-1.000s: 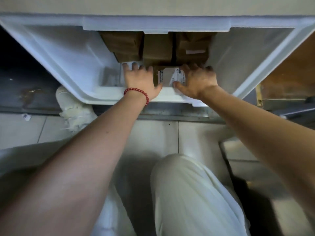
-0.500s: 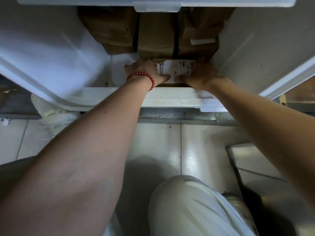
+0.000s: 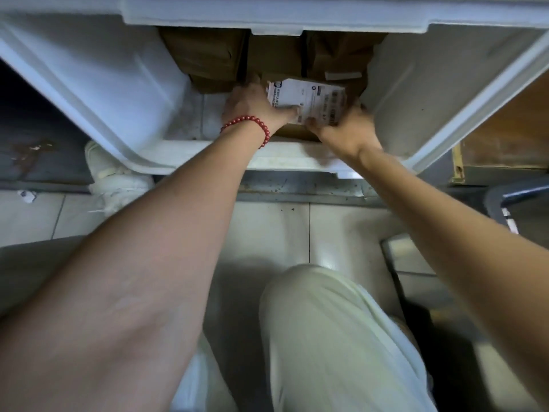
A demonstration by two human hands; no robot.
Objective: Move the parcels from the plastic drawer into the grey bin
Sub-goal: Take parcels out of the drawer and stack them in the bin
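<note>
A white plastic drawer [image 3: 124,93] stands pulled out in front of me. Inside it, a brown cardboard parcel [image 3: 309,99] with a white shipping label on top is tilted up near the front wall. My left hand [image 3: 252,104], with a red bead bracelet at the wrist, grips the parcel's left side, thumb on the label. My right hand [image 3: 341,129] grips its right front corner. Three more brown parcels [image 3: 276,58] stand upright in a row at the back of the drawer. A grey bin rim [image 3: 505,197] shows at the right edge.
A wooden box [image 3: 505,135] sits to the right of the drawer. White crumpled material [image 3: 116,179] lies under the drawer's left front. My knee in pale trousers [image 3: 326,337] fills the lower middle above the tiled floor. A dark gap lies to the drawer's left.
The labelled parcel has tipped up from lying flat, its label now facing me more. Both hands have shifted from on top of it to its sides. The view has drawn back a little.
</note>
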